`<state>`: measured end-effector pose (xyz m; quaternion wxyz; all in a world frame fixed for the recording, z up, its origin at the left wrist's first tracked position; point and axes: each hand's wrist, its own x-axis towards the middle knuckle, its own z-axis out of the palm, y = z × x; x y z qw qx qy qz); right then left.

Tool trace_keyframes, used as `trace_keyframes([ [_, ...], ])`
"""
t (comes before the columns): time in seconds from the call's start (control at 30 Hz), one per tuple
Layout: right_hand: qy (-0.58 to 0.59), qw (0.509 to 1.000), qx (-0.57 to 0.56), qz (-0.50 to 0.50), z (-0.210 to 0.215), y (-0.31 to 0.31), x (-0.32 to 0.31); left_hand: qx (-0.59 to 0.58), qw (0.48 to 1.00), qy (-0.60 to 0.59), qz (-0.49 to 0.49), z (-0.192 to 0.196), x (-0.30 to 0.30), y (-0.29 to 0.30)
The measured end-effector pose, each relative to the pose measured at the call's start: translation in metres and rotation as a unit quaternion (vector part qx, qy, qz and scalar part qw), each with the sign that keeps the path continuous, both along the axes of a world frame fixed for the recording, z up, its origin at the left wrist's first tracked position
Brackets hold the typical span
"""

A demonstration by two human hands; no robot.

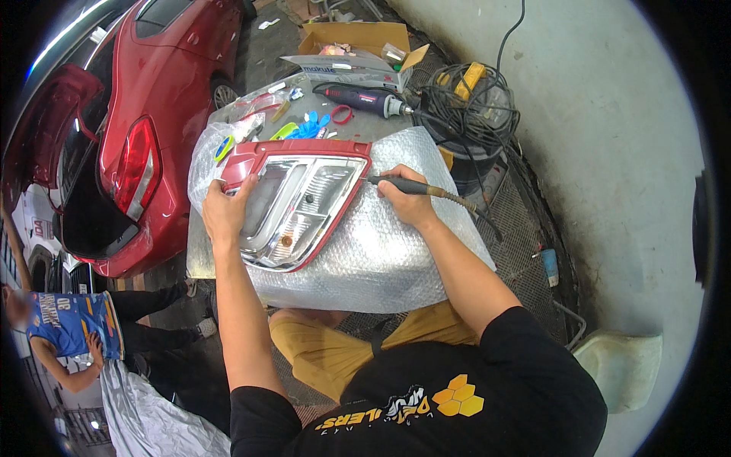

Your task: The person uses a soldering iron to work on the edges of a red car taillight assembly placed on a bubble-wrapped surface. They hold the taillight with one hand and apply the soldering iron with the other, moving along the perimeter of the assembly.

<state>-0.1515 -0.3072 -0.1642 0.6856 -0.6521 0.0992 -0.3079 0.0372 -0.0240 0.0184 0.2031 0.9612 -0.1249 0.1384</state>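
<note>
**Lamp on bubble wrap, slim tool at its 3 o'clock edge**

The red-rimmed vehicle lamp (pixel 308 198) lies lens up on silver bubble wrap (pixel 381 255) over the table (pixel 381 131). At its 9 o'clock side rests the left hand (pixel 225 209), thumb and fingers apart; whether that grip pinches the lamp, I cannot tell. At 3 o'clock, the right hand (pixel 407 202) has its grip closed around a black handpiece (pixel 407 185), tip at the lamp's rim; contact is unclear. Blue gloves (pixel 308 126) lie at 12 o'clock, a corded power tool (pixel 362 100) at 1, coiled cable (pixel 449 84) at 2. A red car (pixel 179 72) stands toward 10 o'clock.
</note>
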Motion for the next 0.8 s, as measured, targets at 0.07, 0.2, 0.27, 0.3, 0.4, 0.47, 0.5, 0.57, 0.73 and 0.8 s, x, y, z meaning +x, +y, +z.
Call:
trace_keyframes([
  [0.07, -0.003, 1.000, -0.002, 0.002, 0.0004, 0.0013, -0.0002, 0.000, 1.000, -0.001, 0.000, -0.0003, -0.0007, 0.0011],
  [0.2, -0.012, 1.000, 0.002, 0.021, 0.0022, 0.0021, -0.0015, 0.001, 1.000, 0.008, 0.008, 0.0014, -0.0014, 0.0001],
  [0.27, -0.009, 1.000, -0.008, 0.016, 0.0009, 0.0013, -0.0017, 0.002, 1.000, 0.012, 0.009, 0.0018, -0.0015, -0.0008],
  [0.3, -0.004, 1.000, -0.019, 0.010, 0.0004, 0.0000, -0.0017, 0.004, 1.000, 0.010, 0.008, 0.0007, -0.0009, -0.0005],
  [0.4, 0.006, 1.000, 0.005, 0.003, 0.0027, 0.0003, -0.0014, 0.005, 1.000, 0.003, 0.003, 0.0001, 0.0009, 0.0009],
  [0.47, 0.006, 1.000, 0.024, -0.006, 0.0031, 0.0008, -0.0010, 0.000, 1.000, 0.003, -0.002, -0.0006, 0.0001, 0.0014],
  [0.5, 0.002, 1.000, 0.025, -0.015, 0.0035, 0.0003, 0.0002, -0.001, 1.000, 0.006, -0.001, -0.0003, 0.0002, 0.0011],
  [0.57, -0.003, 0.999, 0.024, -0.026, 0.0029, -0.0013, 0.0016, -0.003, 1.000, 0.012, 0.001, 0.0008, -0.0006, 0.0007],
  [0.73, 0.010, 0.999, 0.034, -0.003, 0.0020, -0.0007, 0.0014, 0.002, 1.000, -0.008, -0.005, -0.0038, 0.0046, 0.0032],
  [0.8, 0.012, 1.000, 0.008, 0.021, 0.0016, -0.0021, -0.0008, -0.001, 1.000, -0.005, -0.005, -0.0038, 0.0045, 0.0033],
])
